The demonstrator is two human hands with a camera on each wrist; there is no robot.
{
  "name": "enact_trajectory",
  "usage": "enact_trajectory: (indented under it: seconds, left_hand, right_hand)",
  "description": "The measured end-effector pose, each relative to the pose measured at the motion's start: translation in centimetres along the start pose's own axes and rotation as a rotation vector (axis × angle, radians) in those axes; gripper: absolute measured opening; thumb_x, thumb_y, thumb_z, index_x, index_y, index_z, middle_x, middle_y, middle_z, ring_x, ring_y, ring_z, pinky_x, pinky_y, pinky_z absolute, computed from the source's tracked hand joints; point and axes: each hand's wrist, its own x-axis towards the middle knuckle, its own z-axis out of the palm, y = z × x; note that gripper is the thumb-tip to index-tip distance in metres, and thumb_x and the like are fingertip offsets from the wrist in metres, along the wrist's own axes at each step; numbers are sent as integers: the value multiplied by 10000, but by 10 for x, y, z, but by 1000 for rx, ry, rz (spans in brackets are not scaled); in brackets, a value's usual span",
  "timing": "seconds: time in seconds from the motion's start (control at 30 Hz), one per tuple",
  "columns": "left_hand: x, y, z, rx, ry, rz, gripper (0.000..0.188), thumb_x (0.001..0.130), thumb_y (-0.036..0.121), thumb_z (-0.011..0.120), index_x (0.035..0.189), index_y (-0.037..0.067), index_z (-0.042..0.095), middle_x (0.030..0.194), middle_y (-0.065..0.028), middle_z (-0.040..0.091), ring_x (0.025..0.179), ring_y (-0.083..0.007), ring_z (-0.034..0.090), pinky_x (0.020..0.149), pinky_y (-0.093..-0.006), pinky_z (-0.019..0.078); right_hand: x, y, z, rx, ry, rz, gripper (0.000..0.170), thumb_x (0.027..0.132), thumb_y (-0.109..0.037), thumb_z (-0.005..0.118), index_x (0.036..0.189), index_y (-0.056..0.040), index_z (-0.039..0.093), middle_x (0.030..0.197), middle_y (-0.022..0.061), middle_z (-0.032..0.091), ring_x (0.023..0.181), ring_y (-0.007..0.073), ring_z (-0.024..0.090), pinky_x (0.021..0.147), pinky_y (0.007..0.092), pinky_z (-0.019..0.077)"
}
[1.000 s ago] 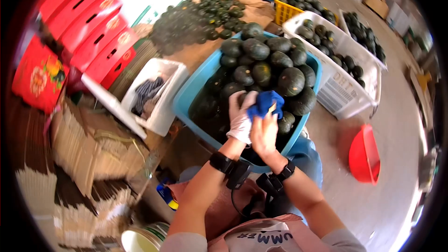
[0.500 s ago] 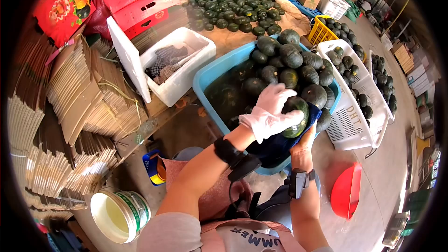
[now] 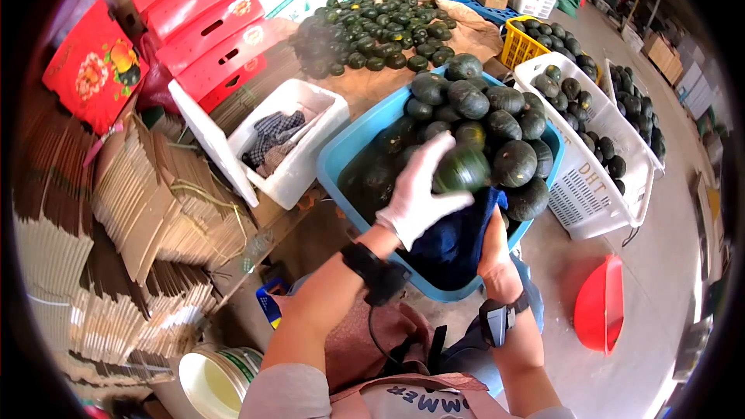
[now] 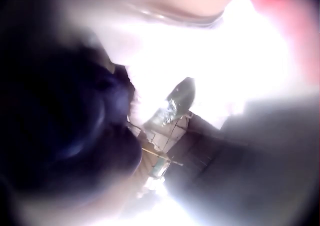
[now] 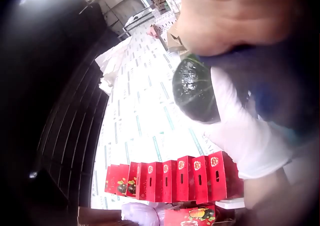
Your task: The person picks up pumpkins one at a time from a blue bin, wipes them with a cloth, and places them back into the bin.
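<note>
My gloved left hand (image 3: 415, 198) grips a glossy dark green pumpkin (image 3: 462, 169), thumb on the near side and fingers on the far side. The right wrist view shows the same pumpkin (image 5: 194, 88) with pale stripes, partly behind the white glove (image 5: 245, 131). A dark blue cloth (image 3: 454, 244) hangs below and beside the pumpkin. My bare right hand (image 3: 497, 252) holds this cloth by its right side, the fingers largely hidden behind it. Under both hands, a light blue tub (image 3: 334, 159) contains dark water and a heap of pumpkins (image 3: 514, 163).
White crates (image 3: 586, 194) and a yellow crate (image 3: 516, 45) of pumpkins stand to the right. More pumpkins (image 3: 380, 31) lie on brown sheeting behind. A white foam box (image 3: 330, 120), flattened cardboard (image 3: 147, 194) and red cartons (image 3: 206, 35) are leftward. A red basin (image 3: 599, 302) sits on the floor.
The hands, earlier close together over the bunched blue cloth, have moved apart. The cloth now hangs spread out. In the last half second the left hand has tilted the pumpkin up and leftward.
</note>
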Motion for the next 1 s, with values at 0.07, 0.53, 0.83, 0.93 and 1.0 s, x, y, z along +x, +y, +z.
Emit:
enact_trajectory:
  seconds: [0.07,0.53,0.83,0.93,1.0]
  left_hand:
    - [31,-21,4,-450,215,-497,842,707,99,827,1371,80,310,1234,-129,531,1104,-246,553,974,-378,454]
    - [-6,-226,-10,739,-784,-1209,1051,644,411,787,1464,8,268,1334,-209,524,1230,-330,520,1001,-384,430]
    - [12,-171,-60,-159,-665,-1036,535,779,336,616,1272,138,547,1240,-118,588,1149,-343,554,983,-501,432]
    - [21,-86,-49,-883,-168,-1314,526,799,373,568,1275,149,552,1235,-129,598,1182,-339,541,949,-674,378]
    - [29,-37,-32,-977,-213,-1244,552,846,476,537,1234,86,585,1181,-134,635,1124,-325,581,974,-598,417]
  right_hand:
    - [-9,-10,0,-52,-201,-63,582,984,-504,388,1322,-47,511,1298,115,579,1189,270,552,1045,413,426]
    - [-18,-31,-6,531,-497,-140,595,960,-563,401,1367,-138,490,1311,103,556,1166,287,548,1046,432,415]
    - [-32,-21,17,396,-26,-169,527,926,-579,490,1173,-126,598,1082,16,620,937,170,586,826,323,494]
    - [-16,4,21,160,-32,-277,572,1021,-450,349,1467,-91,347,1464,58,416,1256,219,451,1092,331,316]
    - [43,65,-32,-667,68,-567,512,1038,-367,299,1433,-51,377,1463,133,403,1305,276,408,1152,397,218]
